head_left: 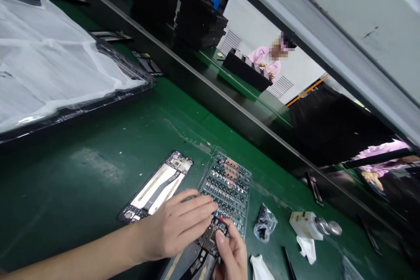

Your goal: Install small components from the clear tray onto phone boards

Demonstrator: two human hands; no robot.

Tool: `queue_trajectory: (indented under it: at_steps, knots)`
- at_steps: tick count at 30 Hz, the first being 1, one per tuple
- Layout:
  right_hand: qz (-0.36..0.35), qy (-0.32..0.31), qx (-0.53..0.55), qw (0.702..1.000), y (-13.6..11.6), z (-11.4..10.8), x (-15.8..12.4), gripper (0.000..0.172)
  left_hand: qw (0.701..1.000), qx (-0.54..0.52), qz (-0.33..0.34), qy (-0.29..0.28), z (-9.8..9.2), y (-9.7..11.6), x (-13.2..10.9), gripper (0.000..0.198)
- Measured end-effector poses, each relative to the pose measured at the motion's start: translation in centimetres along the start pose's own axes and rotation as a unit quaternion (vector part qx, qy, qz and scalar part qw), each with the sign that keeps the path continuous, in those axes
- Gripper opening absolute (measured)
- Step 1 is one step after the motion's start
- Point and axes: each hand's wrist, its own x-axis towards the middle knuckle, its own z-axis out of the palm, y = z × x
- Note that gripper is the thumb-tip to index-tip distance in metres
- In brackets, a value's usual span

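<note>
Grip: right hand (231, 253) pinching a small circuit board (211, 234) between thumb and fingers, pressed tight on it. Left hand (173, 227) comes in from the side, fingers curled close together right above the board; can't tell if they're touching it.

Board: held low over an open phone housing (197, 262), right at the bottom of the view, just by the lower corner of the parts tray.

Right alongside: clear plastic tray (226, 188), packed with rows of small black parts, sitting just past the left hand's fingertips.

Next over: phone frame (154, 188) with white strips, lying on the green bench mat (82, 175), its end tucked behind the left hand.

Over to the right: small plastic bag (265, 223) of black bits, white bottle (303, 225) with a metal top, white cloth (306, 249), second white cloth (260, 269), thin black tool (288, 262).

Far left: plastic-wrapped stack (59, 65) on the bench.

In the way: grey shelf beam (328, 22) cuts across the upper right.

Across the line: co-worker in a pink smock (262, 57) behind black trays (246, 70); another pink sleeve (380, 157) at far right.
</note>
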Motion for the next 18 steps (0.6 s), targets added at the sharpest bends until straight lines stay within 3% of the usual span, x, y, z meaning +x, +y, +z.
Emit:
queue_trajectory:
  at_steps: [3,6,11,15,18]
  knots:
    - [0.117,-0.016,0.112,0.987,-0.3,0.1,-0.1,0.029,1.000,-0.006,0.012,-0.015,-0.2,0.1,0.1,0.030]
    - [0.155,-0.026,0.173,0.972,-0.8,0.1,-0.1,0.029,1.000,-0.003,0.016,-0.025,-0.2,0.3,0.2,0.040]
    - [0.183,0.025,0.130,0.974,-1.4,-0.7,-0.3,0.034,0.997,0.008,0.064,0.035,-0.3,0.1,0.7,0.036]
    - [0.219,0.027,0.091,0.971,-1.7,-1.4,-0.2,0.039,0.997,0.002,0.071,-0.014,-0.7,-0.2,1.2,0.029]
    - [0.221,0.019,0.093,0.971,-2.1,-1.4,0.1,0.039,0.997,-0.058,0.003,-0.053,-0.9,0.0,1.3,0.025]
